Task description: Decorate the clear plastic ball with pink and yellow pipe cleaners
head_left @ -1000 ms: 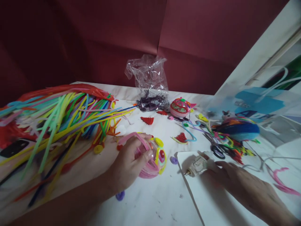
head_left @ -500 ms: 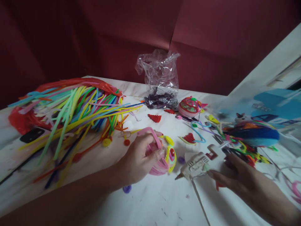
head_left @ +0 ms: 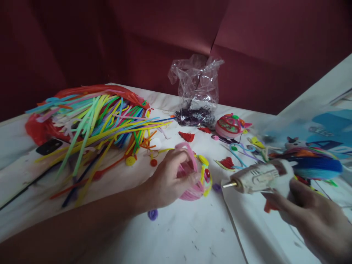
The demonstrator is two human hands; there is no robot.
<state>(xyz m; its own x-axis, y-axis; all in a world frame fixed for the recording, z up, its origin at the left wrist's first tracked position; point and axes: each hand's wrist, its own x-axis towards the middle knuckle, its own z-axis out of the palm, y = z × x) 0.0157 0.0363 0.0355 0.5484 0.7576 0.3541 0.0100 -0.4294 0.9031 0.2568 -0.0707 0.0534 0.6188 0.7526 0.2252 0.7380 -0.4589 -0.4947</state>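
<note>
My left hand is closed around a pink craft ball at the middle of the table. A pink pipe cleaner arches up over the fingers. The ball's right side carries yellow trim and a red round piece. To the right, my right hand grips a white hot glue gun by its handle. The gun's metal nozzle points left toward the ball, a short gap away from it. My palms hide part of the ball and the gun's handle.
Many coloured pipe cleaners spill from a red bag at left, near a phone. A clear plastic bag stands behind. Another decorated ball, red felt-like pieces and a blue pipe cleaner bundle lie about.
The glue gun has risen and turned, its nozzle now more level and pointing left. My left hand keeps its grip on the ball. The whole view has shifted slightly.
</note>
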